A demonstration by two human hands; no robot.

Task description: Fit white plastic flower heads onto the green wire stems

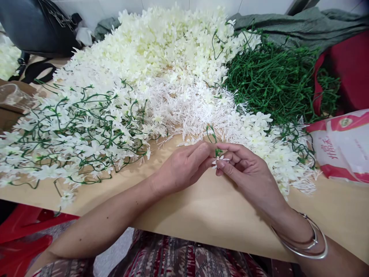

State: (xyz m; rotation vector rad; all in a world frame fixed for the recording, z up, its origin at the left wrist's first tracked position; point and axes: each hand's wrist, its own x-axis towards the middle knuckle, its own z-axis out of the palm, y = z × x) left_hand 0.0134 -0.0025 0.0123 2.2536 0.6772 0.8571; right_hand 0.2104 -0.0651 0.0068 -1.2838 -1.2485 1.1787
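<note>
1. Two bare hands meet at the centre of the view, just over the near part of the pale tan table. The left hand has its forearm toward 7 o'clock. The right hand, with silver metal bangles on its wrist, has its forearm toward 5 o'clock.
2. Left grip is pinched together on a thin green plastic stem that curls up toward 12 o'clock. Right grip is closed on a small white plastic flower at the stem's lower end, and the fingertips of both hands touch.
3. By its look the flower is feather-light, with thin spiky petals that would bend or crease easily, so it is best held at its hub rather than by the tips. The stem looks wiry, springy and smooth, apt to slip, so it is best pinched close to its end.
4. At 9 o'clock lies a tangled, matt spread of green-stemmed white flower sprays.
5. Just beyond the hands at 12 o'clock is a drift of bristly white plastic stamens. Behind it rises a heap of soft cream fabric petals.
6. At 2 o'clock sits a tangle of bare green stems, and at 3 o'clock a glossy red-and-white plastic bag.
</note>
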